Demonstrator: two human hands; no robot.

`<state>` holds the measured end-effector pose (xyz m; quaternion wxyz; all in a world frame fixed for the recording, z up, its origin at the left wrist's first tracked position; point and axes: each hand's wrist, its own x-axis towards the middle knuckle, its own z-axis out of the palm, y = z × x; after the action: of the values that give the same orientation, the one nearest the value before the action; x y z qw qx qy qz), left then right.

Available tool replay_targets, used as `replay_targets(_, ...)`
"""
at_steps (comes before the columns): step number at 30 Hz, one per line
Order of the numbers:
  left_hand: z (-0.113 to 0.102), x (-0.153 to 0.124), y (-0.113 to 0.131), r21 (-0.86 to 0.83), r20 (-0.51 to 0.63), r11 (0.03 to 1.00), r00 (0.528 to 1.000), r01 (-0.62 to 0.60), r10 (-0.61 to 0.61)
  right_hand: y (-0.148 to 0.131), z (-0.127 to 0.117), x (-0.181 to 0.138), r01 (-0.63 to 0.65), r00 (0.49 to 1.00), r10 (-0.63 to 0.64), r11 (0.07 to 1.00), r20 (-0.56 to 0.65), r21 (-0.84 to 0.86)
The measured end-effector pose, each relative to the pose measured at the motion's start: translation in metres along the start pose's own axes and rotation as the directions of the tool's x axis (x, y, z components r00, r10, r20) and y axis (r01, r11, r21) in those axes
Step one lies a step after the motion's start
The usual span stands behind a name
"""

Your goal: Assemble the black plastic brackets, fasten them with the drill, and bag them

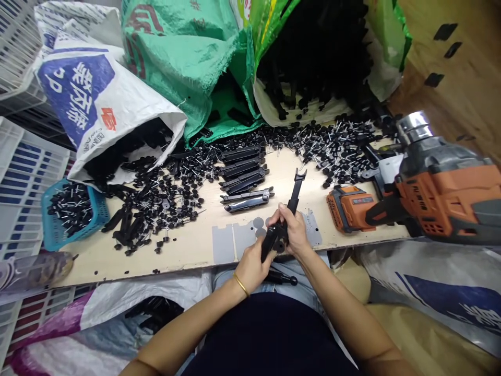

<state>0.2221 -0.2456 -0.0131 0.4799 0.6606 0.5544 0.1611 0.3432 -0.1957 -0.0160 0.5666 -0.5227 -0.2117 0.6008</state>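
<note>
We hold a black plastic bracket [288, 209] over the table [195, 243] — our left hand [252, 266] and right hand [294, 230] both pinched around its lower end. Black screws [164, 193] lie scattered beyond, with a cordless drill [442, 183] at right.

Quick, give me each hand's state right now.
Left hand: closed on the lower end of the black plastic arm.
Right hand: closed around the same arm, higher up.

We hold both bare forearms forward, converging at the middle. Our left hand [252, 266], a thin gold bangle at its wrist, curls closed with fingers wrapped tight. Our right hand [294, 230] sits just above it, fingers clenched, knuckles facing up.
</note>
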Motion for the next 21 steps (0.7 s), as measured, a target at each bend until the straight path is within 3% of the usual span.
replay_targets(6, 0.005, 0.001, 0.007, -0.048, -0.076, 0.998, 0.996, 0.036, -0.039, -0.006, 0.004, 0.003, 0.116, 0.987, -0.121, 0.992, -0.11, -0.048)
replay_targets(12, -0.011, 0.006, 0.012, -0.19, 0.154, 0.981, 0.988, 0.035, -0.005, -0.02, -0.004, 0.008, -0.002, 0.999, -0.003, 0.997, -0.054, -0.081)
replay_targets(15, -0.017, 0.014, 0.012, -0.476, 0.287, 0.864, 0.958, 0.162, -0.022, -0.023, -0.005, 0.004, -0.02, 0.996, 0.014, 0.997, -0.093, -0.073)
replay_targets(17, -0.016, 0.021, 0.012, -0.619, 0.307, 0.747, 0.95, 0.243, -0.055, -0.023, -0.002, 0.0, -0.017, 0.993, 0.006, 0.995, -0.115, -0.094)
replay_targets(21, -0.01, 0.03, 0.013, -0.695, 0.278, 0.668, 0.956, 0.264, -0.09, -0.015, 0.007, -0.009, 0.044, 0.988, -0.058, 0.994, -0.145, -0.099)
